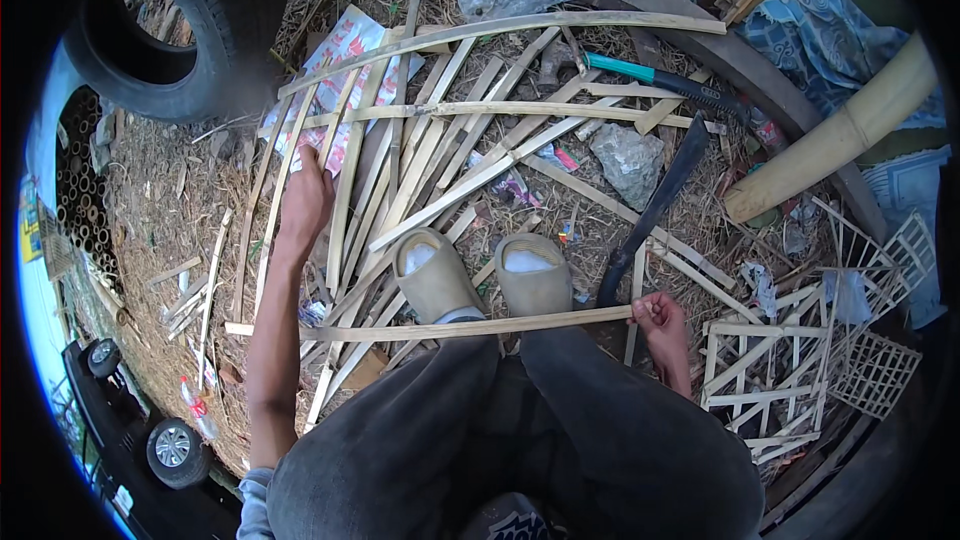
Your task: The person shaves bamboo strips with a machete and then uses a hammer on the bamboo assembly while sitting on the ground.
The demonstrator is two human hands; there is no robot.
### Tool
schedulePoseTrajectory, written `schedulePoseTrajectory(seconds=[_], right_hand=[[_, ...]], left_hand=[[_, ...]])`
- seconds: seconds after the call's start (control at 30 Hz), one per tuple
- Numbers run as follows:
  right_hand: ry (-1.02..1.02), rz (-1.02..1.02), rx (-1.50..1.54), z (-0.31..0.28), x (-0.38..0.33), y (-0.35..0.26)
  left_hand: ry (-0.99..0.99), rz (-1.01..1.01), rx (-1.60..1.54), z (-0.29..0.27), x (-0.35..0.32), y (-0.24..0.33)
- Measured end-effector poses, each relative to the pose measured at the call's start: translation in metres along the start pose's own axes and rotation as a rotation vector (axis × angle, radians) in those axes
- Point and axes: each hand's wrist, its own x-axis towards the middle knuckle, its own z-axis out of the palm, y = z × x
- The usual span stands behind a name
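My right hand (pixel 662 328) pinches the right end of a long, flat bamboo strip (pixel 450 328), which lies crosswise in front of my knees and past my slippers (pixel 437 275). Farther off on the left, my left hand (pixel 307 202) reaches down with its fingers drawn together on a bamboo strip (pixel 280 185) in the spread pile. Its fingertips are partly hidden. Beneath those strips lies a red-and-white printed sheet (pixel 350 50). Two crosswise strips, one of them a curved bamboo strip (pixel 520 27), rest over many lengthwise ones.
A hammer (pixel 650 75) with a teal-and-black handle and a long dark blade-like tool (pixel 655 210) lie right of the pile, around a grey rock (pixel 628 162). A bamboo pole (pixel 830 130), slatted frames (pixel 765 370), a tire (pixel 150 30) and a plastic bottle (pixel 198 408) surround me.
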Motion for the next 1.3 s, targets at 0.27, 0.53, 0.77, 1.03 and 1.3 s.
schedulePoseTrajectory(seconds=[0.27,0.53,0.77,1.03,1.3], right_hand=[[-0.102,0.002,-0.091,0.041,0.003,-0.004],[-0.114,-0.011,-0.03,0.055,0.007,-0.021],[-0.076,-0.132,-0.002,0.052,0.016,-0.03],[0.087,-0.068,0.032,-0.01,-0.014,0.008],[0.048,-0.041,-0.012,-0.008,-0.014,0.025]], left_hand=[[0.261,0.25,0.254,-0.015,0.085,0.139],[0.093,0.767,-0.035,0.023,0.179,0.141],[0.101,0.605,-0.143,-0.03,0.168,0.152],[0.065,0.642,-0.074,-0.02,0.175,0.173],[0.115,0.75,-0.05,-0.01,0.174,0.146]])
